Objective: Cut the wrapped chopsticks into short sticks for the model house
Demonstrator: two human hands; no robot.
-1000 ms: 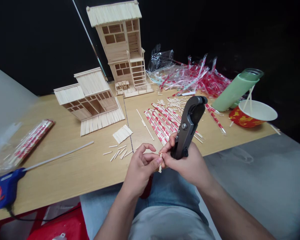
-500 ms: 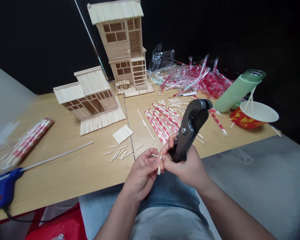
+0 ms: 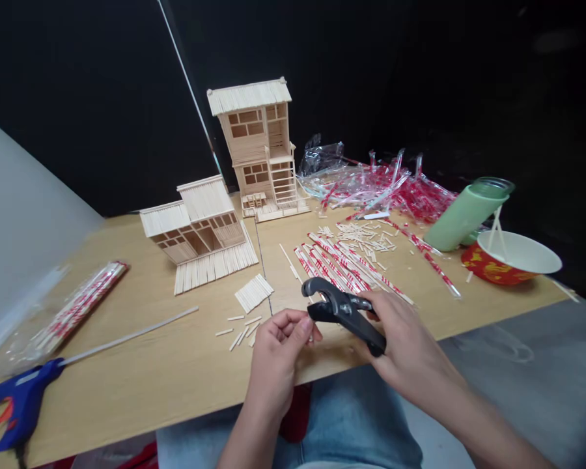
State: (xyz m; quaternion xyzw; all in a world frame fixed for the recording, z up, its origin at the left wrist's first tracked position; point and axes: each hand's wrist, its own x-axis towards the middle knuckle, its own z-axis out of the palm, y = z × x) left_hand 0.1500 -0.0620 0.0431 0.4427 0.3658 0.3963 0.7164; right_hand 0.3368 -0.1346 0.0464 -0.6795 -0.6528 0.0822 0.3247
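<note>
My right hand [image 3: 404, 339] grips a dark metal cutter [image 3: 342, 310] by its handles, its jaws pointing left over the table's front edge. My left hand [image 3: 279, 355] pinches a short wooden stick piece [image 3: 310, 337] between thumb and fingers, right under the cutter's jaws. Several short cut sticks [image 3: 240, 327] lie on the table [image 3: 151, 365] just left of my left hand. A small panel of glued sticks [image 3: 254, 292] lies beyond them.
Two stick-built model houses, a tall one [image 3: 260, 150] and a low one [image 3: 198, 229], stand at the back. Wrapped chopsticks [image 3: 339, 262] and empty wrappers [image 3: 376, 185] spread right of centre. A green bottle [image 3: 463, 215] and paper bowl [image 3: 512, 257] sit far right; a blue glue gun [image 3: 17, 404] and a chopstick bundle [image 3: 75, 309] left.
My right hand has swung the cutter from upright to lying level, jaws pointing left, and moved it out over the table. The view has tilted up. My left hand still pinches the stick piece.
</note>
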